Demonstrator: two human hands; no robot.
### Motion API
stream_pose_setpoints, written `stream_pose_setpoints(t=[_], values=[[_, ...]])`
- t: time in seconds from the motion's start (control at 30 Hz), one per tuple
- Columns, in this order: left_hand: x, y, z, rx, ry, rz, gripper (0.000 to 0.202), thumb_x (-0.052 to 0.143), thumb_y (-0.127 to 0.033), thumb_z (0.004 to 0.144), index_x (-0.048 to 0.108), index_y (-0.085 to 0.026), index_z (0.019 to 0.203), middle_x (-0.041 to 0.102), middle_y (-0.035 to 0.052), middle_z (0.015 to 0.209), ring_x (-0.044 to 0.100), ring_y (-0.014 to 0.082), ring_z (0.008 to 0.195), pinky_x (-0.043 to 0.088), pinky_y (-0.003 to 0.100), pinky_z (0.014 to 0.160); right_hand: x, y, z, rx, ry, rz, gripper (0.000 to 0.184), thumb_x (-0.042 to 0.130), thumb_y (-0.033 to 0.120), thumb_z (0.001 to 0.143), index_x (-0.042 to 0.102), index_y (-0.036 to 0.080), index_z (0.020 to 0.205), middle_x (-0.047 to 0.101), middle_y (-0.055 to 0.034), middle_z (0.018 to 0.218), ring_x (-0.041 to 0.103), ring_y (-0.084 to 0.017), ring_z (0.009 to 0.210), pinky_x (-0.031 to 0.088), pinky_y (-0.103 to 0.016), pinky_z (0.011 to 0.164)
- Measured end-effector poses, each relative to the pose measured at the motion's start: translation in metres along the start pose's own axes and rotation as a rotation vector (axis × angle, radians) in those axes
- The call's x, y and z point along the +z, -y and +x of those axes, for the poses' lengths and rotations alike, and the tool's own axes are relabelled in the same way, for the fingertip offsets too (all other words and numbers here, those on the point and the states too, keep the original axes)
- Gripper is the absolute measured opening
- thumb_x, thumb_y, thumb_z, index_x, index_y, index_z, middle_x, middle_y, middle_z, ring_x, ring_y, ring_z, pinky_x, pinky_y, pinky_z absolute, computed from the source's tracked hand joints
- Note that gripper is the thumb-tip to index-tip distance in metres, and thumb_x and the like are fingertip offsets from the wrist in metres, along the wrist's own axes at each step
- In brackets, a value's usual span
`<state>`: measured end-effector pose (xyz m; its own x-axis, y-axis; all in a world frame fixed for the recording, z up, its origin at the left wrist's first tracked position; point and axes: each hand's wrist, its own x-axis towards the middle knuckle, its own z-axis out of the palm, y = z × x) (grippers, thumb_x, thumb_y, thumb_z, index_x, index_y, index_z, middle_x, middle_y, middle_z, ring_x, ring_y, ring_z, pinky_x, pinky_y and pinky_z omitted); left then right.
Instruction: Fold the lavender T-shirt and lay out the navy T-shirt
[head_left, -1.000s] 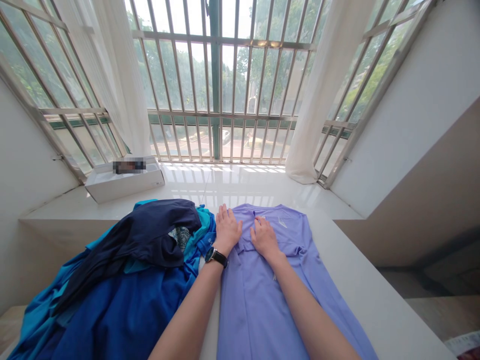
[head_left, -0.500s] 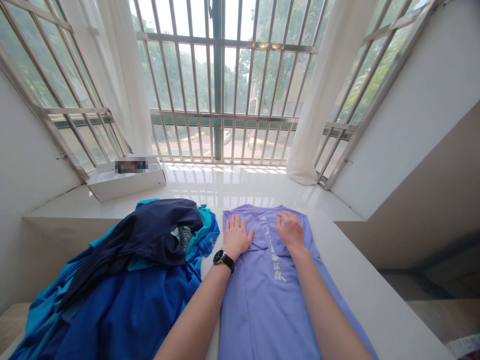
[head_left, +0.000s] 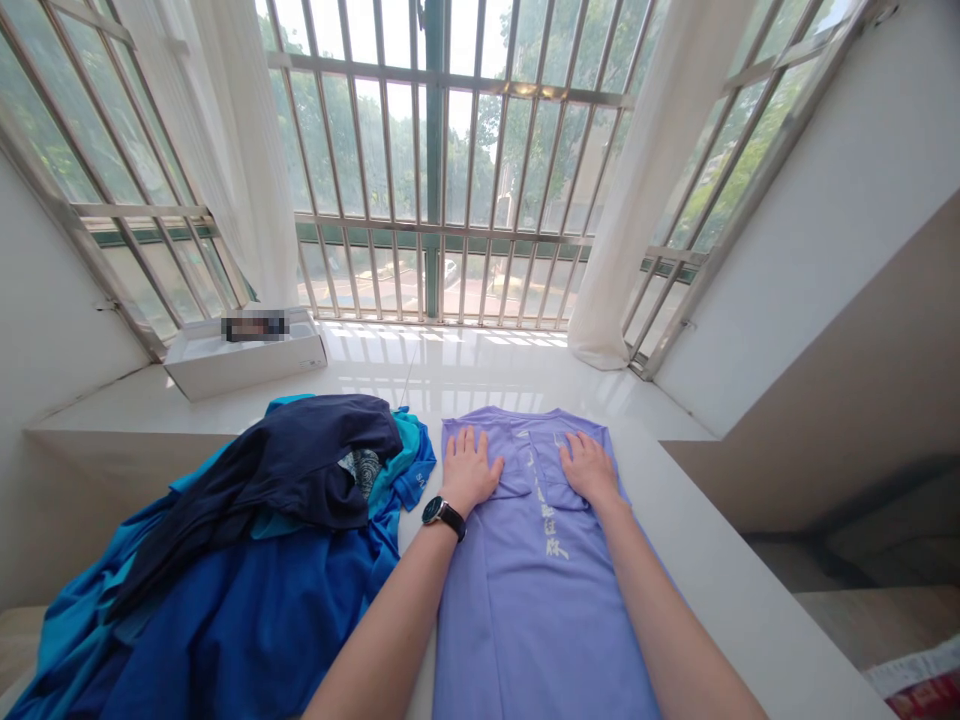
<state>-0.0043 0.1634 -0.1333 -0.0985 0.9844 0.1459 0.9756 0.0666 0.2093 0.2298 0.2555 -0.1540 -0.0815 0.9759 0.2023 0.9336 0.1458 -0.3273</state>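
Both your hands are down on the lilac shirt (head_left: 517, 600), which lies lengthwise on the white bench (head_left: 739, 600), neckline toward the window. Your left hand (head_left: 471, 468) is on its upper left part, fingers fanned, thumb apart. Your right hand (head_left: 590, 468) is on the upper right part, fingers loosely spread; neither hand pinches the cloth.

A second ago your hands sat close together near the middle; now the right one has moved outward and, curled half a second ago, has flattened. The column of white characters (head_left: 555, 548) shows between your arms, where cloth covered it earlier. That suggests you are now pressing the fabric level rather than drawing it across, though creases remain beside both hands.

Along the left edge, room is tight: only a narrow strip of bench separates the shirt from the heap, a navy garment (head_left: 300, 470) over a blue garment (head_left: 262, 620). Your left forearm, with the watch (head_left: 444, 514), passes just beside it. On the right, a wider band of bench runs to its slanting edge. Beyond the neckline, the glossy sill (head_left: 480, 370) gives you reach toward the window bars (head_left: 465, 225), with the white box (head_left: 255, 372) off to the left.
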Motion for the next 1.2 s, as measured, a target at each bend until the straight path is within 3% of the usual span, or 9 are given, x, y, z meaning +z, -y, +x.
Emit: stream_pose_setpoints(t=[0.33, 0.43, 0.6, 0.73, 0.83, 0.93, 1.03, 1.2], values=[[-0.007, 0.006, -0.001, 0.034, 0.104, 0.039, 0.071, 0.029, -0.057, 0.097, 0.032, -0.012, 0.152, 0.025, 0.0176, 0.159, 0.019, 0.0315, 0.148, 0.015, 0.049, 0.119, 0.006, -0.001, -0.002, 0.049, -0.069, 0.211, 0.048, 0.052, 0.037, 0.086, 0.061, 0.016, 0.128, 0.049, -0.0146, 0.146, 0.036, -0.033, 0.139, 0.019, -0.052, 0.116], [-0.01, 0.007, 0.0, 0.038, 0.125, 0.041, 0.072, 0.029, -0.058, 0.097, 0.032, -0.013, 0.152, 0.025, 0.0175, 0.159, 0.019, 0.0319, 0.148, 0.016, 0.05, 0.119, 0.003, -0.011, 0.004, 0.046, -0.114, 0.366, 0.046, 0.05, 0.044, 0.086, 0.064, 0.018, 0.121, 0.059, -0.0132, 0.135, 0.048, -0.03, 0.129, 0.029, -0.047, 0.113], [-0.015, 0.002, 0.002, 0.046, 0.113, 0.018, 0.068, 0.032, -0.054, 0.098, 0.03, -0.011, 0.151, 0.026, 0.0205, 0.158, 0.02, 0.0333, 0.148, 0.019, 0.053, 0.117, -0.004, -0.028, 0.01, 0.064, -0.254, 0.64, 0.059, 0.027, 0.055, 0.092, 0.064, 0.015, 0.114, 0.068, -0.0129, 0.119, 0.062, -0.024, 0.11, 0.047, -0.038, 0.096], [-0.027, -0.014, -0.002, 0.123, 0.048, 0.017, 0.06, 0.039, -0.048, 0.097, 0.035, -0.016, 0.147, 0.035, 0.017, 0.155, 0.023, 0.0328, 0.146, 0.02, 0.054, 0.117, -0.011, -0.028, 0.007, 0.064, -0.351, 0.748, 0.057, 0.032, 0.058, 0.091, 0.067, 0.016, 0.105, 0.071, -0.0124, 0.111, 0.064, -0.023, 0.103, 0.049, -0.037, 0.09], [-0.039, -0.033, 0.002, 0.185, 0.034, 0.014, 0.049, 0.047, -0.042, 0.095, 0.047, -0.017, 0.137, 0.051, 0.0156, 0.142, 0.038, 0.0321, 0.137, 0.03, 0.048, 0.112, -0.018, -0.027, 0.006, 0.085, -0.427, 0.753, 0.052, 0.035, 0.056, 0.091, 0.068, 0.016, 0.099, 0.071, -0.0124, 0.107, 0.064, -0.024, 0.1, 0.048, -0.036, 0.087], [-0.044, -0.055, 0.021, 0.187, 0.081, 0.02, 0.036, 0.05, -0.039, 0.094, 0.061, -0.016, 0.119, 0.063, 0.0152, 0.123, 0.053, 0.0307, 0.12, 0.041, 0.042, 0.101, -0.025, -0.03, 0.006, 0.124, -0.473, 0.711, 0.049, 0.036, 0.052, 0.09, 0.068, 0.016, 0.096, 0.071, -0.0131, 0.103, 0.064, -0.024, 0.095, 0.048, -0.035, 0.082], [-0.038, -0.075, 0.047, 0.178, 0.115, 0.025, 0.029, 0.053, -0.037, 0.092, 0.066, -0.016, 0.107, 0.068, 0.0151, 0.111, 0.058, 0.0313, 0.111, 0.043, 0.041, 0.094, -0.03, -0.037, 0.006, 0.155, -0.487, 0.629, 0.044, 0.037, 0.045, 0.088, 0.069, 0.014, 0.094, 0.07, -0.014, 0.101, 0.063, -0.024, 0.089, 0.048, -0.034, 0.077], [-0.017, -0.09, 0.07, 0.136, 0.093, 0.005, 0.03, 0.05, -0.036, 0.093, 0.067, -0.016, 0.107, 0.067, 0.0159, 0.112, 0.059, 0.032, 0.109, 0.043, 0.043, 0.092, -0.031, -0.049, 0.004, 0.149, -0.44, 0.444, 0.034, 0.04, 0.028, 0.086, 0.069, 0.013, 0.097, 0.065, -0.0146, 0.108, 0.061, -0.02, 0.084, 0.046, -0.035, 0.088]])
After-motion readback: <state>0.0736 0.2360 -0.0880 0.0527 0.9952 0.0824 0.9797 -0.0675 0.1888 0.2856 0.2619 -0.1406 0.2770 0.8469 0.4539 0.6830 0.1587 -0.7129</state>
